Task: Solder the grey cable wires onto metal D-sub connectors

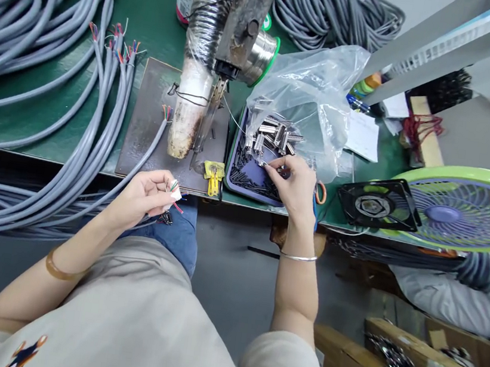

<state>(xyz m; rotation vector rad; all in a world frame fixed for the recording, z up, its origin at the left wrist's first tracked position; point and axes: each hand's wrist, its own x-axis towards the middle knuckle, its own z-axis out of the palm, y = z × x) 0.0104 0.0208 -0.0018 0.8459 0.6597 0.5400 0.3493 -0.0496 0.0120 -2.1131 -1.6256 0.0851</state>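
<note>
Holds red and green wires (177, 207) and a white piece (175, 194) pinched between thumb and fingers of the left hand (146, 194), left of the tray (250, 192) and nearer the body. Cannot identify the white piece. Has the right hand (296, 184) over the right part of the tray, thumb and forefinger nearly together at a small silvery part (263, 163); cannot tell whether pinching it. Shows metal connectors (280, 137) heaped inside the tray at the back, with black sleeves (242, 176) in front of and left of them.

Find a clear bag (315, 90) draped over the back right of the tray, scissors (321, 192) just right of it, and paper (363, 136) farther right. See farther still to the right of the tray a black fan (375, 206) against a green fan (444, 213).

Note just left of the tray a yellow clip (213, 180) at the near edge of a board (147, 104); above that board, a hose (199, 51). Spot a solder spool (261, 59) behind the tray, and behind that a coil (334, 15). See grey cables (111, 100) far left of the tray, bared ends up, across the green table (159, 15).
</note>
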